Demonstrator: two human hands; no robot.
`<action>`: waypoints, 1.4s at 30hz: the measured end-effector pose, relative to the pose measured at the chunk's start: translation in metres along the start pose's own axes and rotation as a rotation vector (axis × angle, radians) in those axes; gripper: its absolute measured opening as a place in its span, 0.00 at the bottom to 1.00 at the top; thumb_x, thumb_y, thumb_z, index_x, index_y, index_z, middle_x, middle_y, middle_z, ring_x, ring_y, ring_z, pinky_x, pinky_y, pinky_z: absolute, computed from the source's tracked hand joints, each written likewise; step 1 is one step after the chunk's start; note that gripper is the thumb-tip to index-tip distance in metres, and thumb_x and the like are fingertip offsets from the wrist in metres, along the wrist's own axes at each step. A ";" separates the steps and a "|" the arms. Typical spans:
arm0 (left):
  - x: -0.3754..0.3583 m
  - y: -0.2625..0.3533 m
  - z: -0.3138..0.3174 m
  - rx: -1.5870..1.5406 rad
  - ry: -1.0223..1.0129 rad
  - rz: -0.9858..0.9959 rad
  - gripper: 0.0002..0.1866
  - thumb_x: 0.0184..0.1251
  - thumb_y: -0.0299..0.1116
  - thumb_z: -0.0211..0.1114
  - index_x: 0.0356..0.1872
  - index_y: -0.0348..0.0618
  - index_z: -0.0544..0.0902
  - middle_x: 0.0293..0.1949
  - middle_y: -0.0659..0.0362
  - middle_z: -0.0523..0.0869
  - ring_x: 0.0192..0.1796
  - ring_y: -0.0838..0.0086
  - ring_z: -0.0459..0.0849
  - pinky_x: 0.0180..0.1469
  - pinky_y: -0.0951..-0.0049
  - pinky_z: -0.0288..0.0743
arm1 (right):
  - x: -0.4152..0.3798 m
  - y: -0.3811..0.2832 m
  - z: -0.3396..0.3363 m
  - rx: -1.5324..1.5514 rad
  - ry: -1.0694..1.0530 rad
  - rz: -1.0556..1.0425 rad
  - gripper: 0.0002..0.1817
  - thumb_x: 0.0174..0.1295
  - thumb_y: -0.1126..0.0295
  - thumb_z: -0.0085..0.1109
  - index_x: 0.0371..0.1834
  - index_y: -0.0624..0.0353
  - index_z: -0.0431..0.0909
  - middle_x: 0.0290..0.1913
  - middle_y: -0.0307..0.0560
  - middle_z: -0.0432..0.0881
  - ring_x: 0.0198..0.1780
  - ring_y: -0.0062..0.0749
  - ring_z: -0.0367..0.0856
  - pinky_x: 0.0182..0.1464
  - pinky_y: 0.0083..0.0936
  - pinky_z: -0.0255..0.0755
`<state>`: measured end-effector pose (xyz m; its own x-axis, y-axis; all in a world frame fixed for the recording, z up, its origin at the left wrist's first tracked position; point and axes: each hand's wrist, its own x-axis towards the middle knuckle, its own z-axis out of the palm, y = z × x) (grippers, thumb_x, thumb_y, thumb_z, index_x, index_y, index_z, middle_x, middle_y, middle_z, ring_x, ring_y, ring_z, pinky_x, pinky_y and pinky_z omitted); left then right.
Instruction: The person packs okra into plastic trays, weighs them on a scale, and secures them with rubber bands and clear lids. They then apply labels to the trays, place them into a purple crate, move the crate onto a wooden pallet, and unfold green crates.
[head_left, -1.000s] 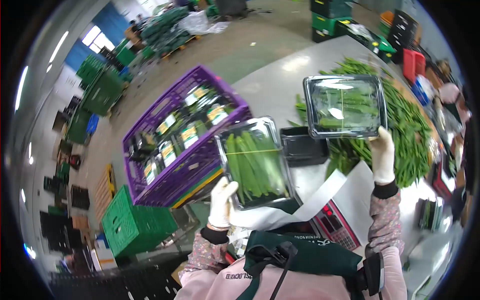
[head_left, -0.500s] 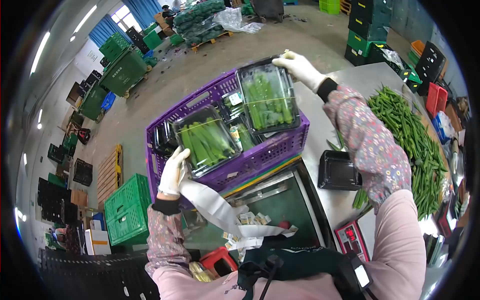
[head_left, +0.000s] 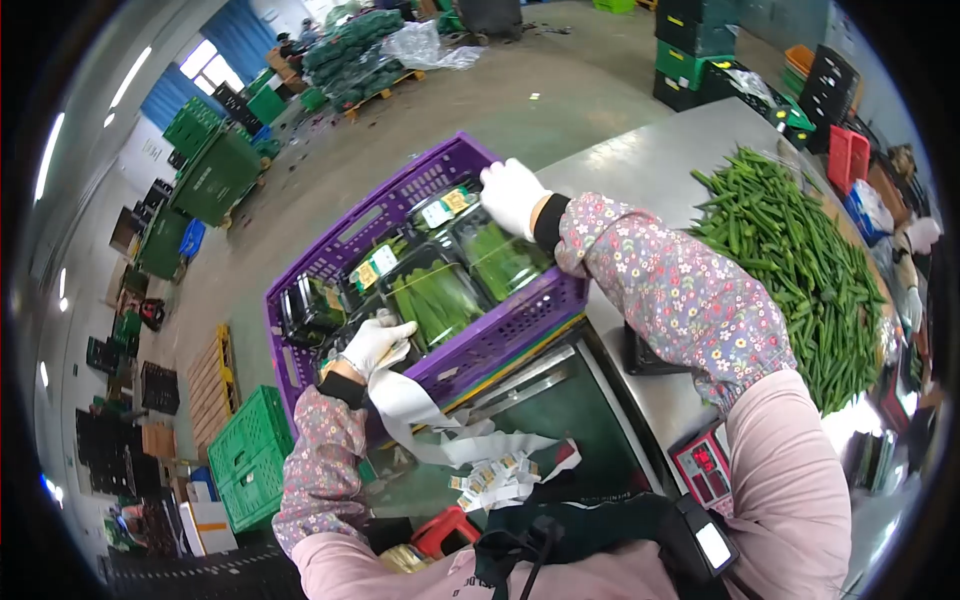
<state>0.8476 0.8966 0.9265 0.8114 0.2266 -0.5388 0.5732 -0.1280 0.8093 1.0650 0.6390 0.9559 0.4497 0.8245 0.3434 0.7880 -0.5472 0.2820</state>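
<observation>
A purple crate (head_left: 425, 375) in front of me holds several black trays with clear lids. Inside the left tray of okra (head_left: 432, 303) green pods show. My left hand (head_left: 378, 345), in a white glove, is closed at that tray's near left corner. A white strip of labels (head_left: 405, 405) trails from under this hand. My right hand (head_left: 514, 197), also gloved, is closed at the far right edge of the right tray of okra (head_left: 497, 262), which sits low in the crate. Its fingertips are partly hidden. Behind these, other trays carry printed labels (head_left: 377, 265).
A heap of loose okra (head_left: 795, 275) covers the right of the metal table (head_left: 620, 150). Beside my right sleeve are a black tray (head_left: 650, 355) and a red scale (head_left: 703, 465). More labels (head_left: 495, 478) lie below the crate. Green crates (head_left: 250, 455) stand at left.
Both okra trays have gone down into the crate, with my hands still at them. My right hand has moved left and lower. The view has shifted slightly.
</observation>
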 end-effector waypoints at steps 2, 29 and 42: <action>0.003 -0.008 -0.005 0.100 -0.081 -0.005 0.15 0.66 0.38 0.70 0.22 0.44 0.78 0.20 0.63 0.79 0.18 0.79 0.75 0.20 0.77 0.65 | -0.024 0.004 -0.027 0.376 -0.222 0.096 0.09 0.57 0.68 0.56 0.31 0.57 0.86 0.41 0.58 0.85 0.46 0.46 0.84 0.47 0.41 0.77; -0.205 0.040 0.603 0.209 -0.805 0.336 0.18 0.78 0.37 0.52 0.52 0.30 0.81 0.34 0.47 0.89 0.12 0.86 0.63 0.15 0.84 0.52 | -1.204 0.060 -0.148 0.351 2.111 2.503 0.31 0.58 0.45 0.64 0.60 0.52 0.76 0.59 0.49 0.77 0.50 0.44 0.75 0.47 0.39 0.72; -0.229 -0.014 0.830 0.377 -1.213 0.274 0.25 0.77 0.40 0.54 0.67 0.34 0.71 0.54 0.48 0.85 0.19 0.89 0.64 0.20 0.88 0.54 | -1.049 -0.007 -0.140 0.157 1.081 1.880 0.11 0.58 0.79 0.63 0.44 0.61 0.84 0.35 0.43 0.81 0.39 0.27 0.81 0.40 0.28 0.76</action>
<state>0.7488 0.0449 0.8444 0.3785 -0.8371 -0.3949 0.2092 -0.3383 0.9175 0.5286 -0.2425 0.7190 0.2230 -0.9263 0.3036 -0.1286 -0.3367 -0.9328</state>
